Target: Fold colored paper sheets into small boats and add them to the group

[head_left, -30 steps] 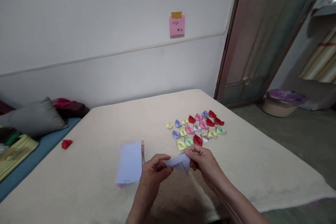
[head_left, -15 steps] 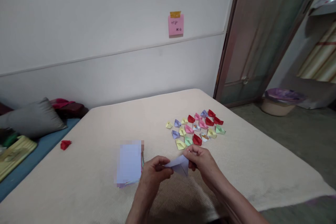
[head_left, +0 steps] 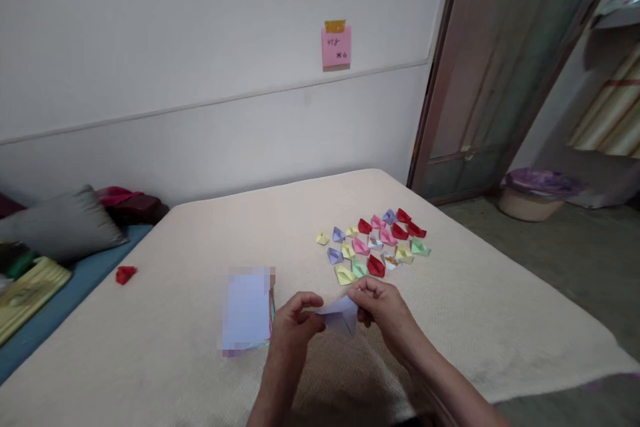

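A folded sheet of pale lavender paper is held up between my two hands, just above the cloth-covered surface. My left hand has its thumb and fingers at the paper's left point. The right corner is pinched between the thumb and fingers of my right hand. Slanting crease lines show on the face turned to me. Just beyond my hands lie several small folded paper boats in red, pink, yellow, green, lavender and patterned paper. To the left of my left hand is a stack of lavender paper, partly pixelated.
A crumpled-looking red folded paper lies alone near the left edge of the cream cloth. Beyond that edge is a grey pillow. A pink note is taped to the wall. On the floor at right stands a lined bin.
My left fingers have parted slightly at the paper's left point, and the paper has shifted a little to the left. My right hand keeps its pinch. The boats and stack stay put.
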{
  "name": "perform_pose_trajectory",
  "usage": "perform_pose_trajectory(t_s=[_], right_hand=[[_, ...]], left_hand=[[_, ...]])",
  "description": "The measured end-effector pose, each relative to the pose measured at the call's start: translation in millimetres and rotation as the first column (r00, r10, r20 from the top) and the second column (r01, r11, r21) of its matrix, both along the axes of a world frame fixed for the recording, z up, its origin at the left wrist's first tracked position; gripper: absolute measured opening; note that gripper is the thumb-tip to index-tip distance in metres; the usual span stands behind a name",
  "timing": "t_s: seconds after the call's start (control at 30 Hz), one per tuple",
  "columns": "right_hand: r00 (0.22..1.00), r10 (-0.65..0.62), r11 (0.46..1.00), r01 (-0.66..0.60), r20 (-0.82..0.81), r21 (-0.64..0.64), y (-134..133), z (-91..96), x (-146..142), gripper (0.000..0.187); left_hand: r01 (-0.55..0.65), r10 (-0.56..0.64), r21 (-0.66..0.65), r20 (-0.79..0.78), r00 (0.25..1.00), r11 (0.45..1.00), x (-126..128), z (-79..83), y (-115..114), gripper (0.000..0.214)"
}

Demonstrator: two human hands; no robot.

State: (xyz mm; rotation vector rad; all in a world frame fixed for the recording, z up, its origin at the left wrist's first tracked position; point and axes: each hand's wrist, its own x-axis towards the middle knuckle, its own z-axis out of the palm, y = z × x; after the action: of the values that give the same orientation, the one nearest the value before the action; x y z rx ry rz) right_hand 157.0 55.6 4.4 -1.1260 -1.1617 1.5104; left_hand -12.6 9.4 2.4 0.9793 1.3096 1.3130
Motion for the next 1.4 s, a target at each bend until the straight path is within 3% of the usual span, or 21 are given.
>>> perform_pose_trajectory(t_s=[0.27, 0.4, 0.6, 0.73, 0.93, 1.07, 1.2, 1.4], right_hand=[[0.999, -0.035, 0.999, 0.036, -0.023, 0.014, 0, -1.7, 1, 0.021], [0.999, -0.034, 0.999, 0.034, -0.028, 0.03, 1, -4.0, 1, 0.021], [0.996, 0.089, 0.994, -0.086, -0.033, 0.071, 2, -2.4, 4, 0.018], [0.987, 0.156, 0.984, -0.153, -0.026, 0.088, 2, -1.1, 7, 0.015], [0.989, 0.139, 0.978, -0.146, 0.055, 0.152, 2, 2.4, 11, 0.008], [0.988, 0.136, 0.961, -0.15, 0.075, 0.233, 3, 2.2, 12, 0.007], [0.988, 0.126, 0.932, -0.148, 0.087, 0.331, 1, 2.7, 9, 0.007], [0.982, 0.115, 0.897, -0.168, 0.151, 0.409, -6, 4.1, 7, 0.011]], left_hand=[[-0.019, 0.024, -0.027, 0.18, 0.983, 0.999, 3, 6.0, -7, 0.01], [-0.049, 0.05, -0.015, 0.102, 0.993, 0.999, 4, 4.9, -5, 0.002], [-0.144, 0.14, 0.034, 0.104, 0.985, 0.989, 1, 3.5, -1, 0.025], [-0.102, 0.102, -0.029, -0.001, 0.995, 0.994, -5, 8.6, -2, 0.021], [-0.1, 0.105, 0.063, -0.086, 0.991, 0.993, -11, 11.3, -2, 0.007], [-0.11, 0.127, 0.091, -0.201, 0.971, 0.99, -13, 11.8, -2, 0.01], [-0.098, 0.102, 0.036, -0.156, 0.982, 0.995, -9, 14.0, -3, 0.01], [-0.07, 0.083, 0.081, -0.167, 0.982, 0.994, -7, 11.5, -6, 0.012]])
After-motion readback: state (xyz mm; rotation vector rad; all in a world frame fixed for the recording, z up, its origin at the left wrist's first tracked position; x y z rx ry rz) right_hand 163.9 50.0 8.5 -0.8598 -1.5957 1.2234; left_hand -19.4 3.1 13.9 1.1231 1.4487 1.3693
